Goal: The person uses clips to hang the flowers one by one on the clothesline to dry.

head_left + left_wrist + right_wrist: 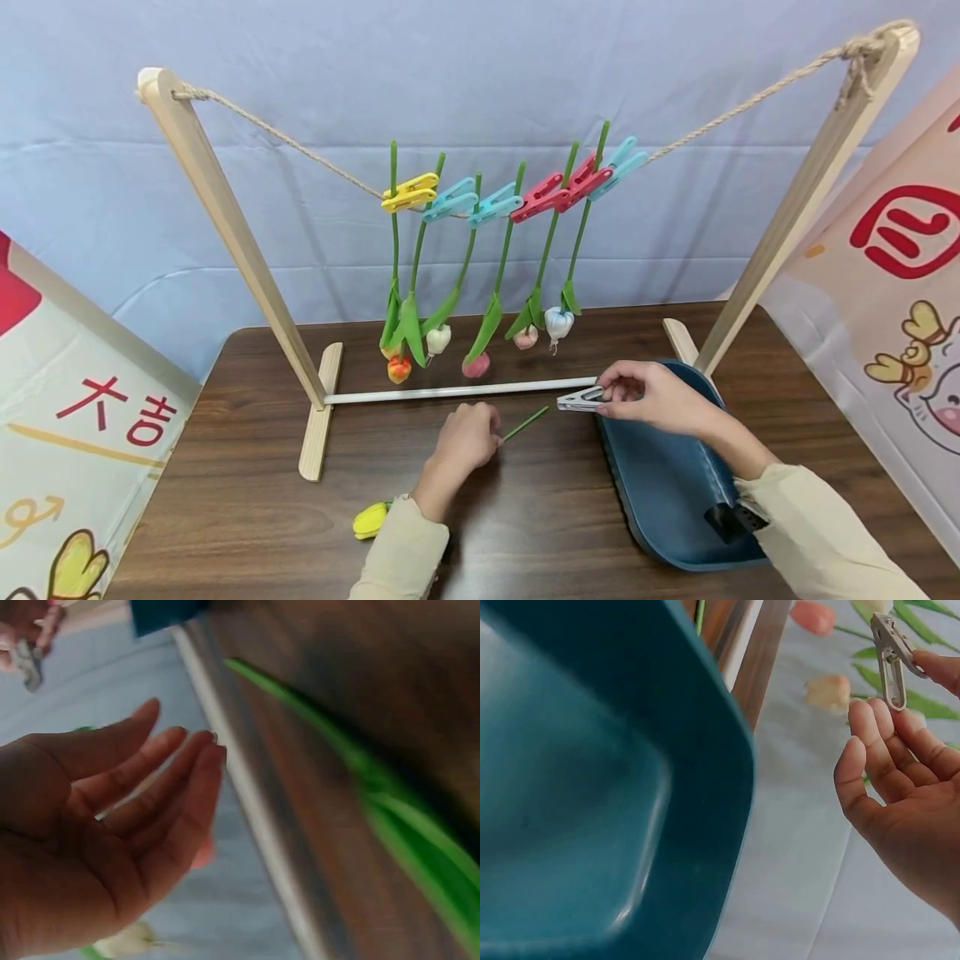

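In the head view my left hand (pixel 465 437) is over the table, above the green stem (pixel 525 423) of a yellow artificial tulip (pixel 370 521), whose middle is hidden by the forearm. The left wrist view has this hand's fingers (pixel 176 802) loosely bent with nothing between them, apart from the tulip's leaf (pixel 420 847). My right hand (pixel 656 400) pinches a pale grey clothespin (pixel 576 401) between thumb and fingertip, above the left rim of a blue basin (pixel 637 492). That same clothespin (pixel 891 664) shows at the fingertips in the right wrist view.
A twine rope (pixel 277 133) sags between two wooden posts (pixel 225 221) behind the hands. Yellow, blue and red clothespins (pixel 542 198) on it hold several tulips hanging upside down. A white rod (pixel 457 392) joins the post feet low across the table (pixel 247 533).
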### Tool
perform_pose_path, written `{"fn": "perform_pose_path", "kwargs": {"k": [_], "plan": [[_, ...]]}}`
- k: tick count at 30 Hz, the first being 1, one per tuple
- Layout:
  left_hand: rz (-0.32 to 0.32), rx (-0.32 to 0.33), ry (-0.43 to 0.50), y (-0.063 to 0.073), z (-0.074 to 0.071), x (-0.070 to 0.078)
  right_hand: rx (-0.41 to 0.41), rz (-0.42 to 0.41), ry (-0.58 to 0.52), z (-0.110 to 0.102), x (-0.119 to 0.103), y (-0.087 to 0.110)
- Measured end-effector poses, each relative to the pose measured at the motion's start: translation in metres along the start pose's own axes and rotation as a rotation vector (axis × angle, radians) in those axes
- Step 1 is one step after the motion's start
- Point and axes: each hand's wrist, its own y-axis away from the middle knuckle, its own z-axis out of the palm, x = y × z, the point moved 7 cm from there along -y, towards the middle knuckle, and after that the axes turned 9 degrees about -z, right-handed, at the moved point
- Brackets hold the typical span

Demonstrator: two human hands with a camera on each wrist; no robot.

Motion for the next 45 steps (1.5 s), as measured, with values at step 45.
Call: {"fn": "perform_pose_path", "kwargs": {"k": [45], "plan": [[0.318,0.260,0.123,-0.005,-0.089,0.106,0.147,0.166,0.262,-0.076,0.013,0.034]]}}
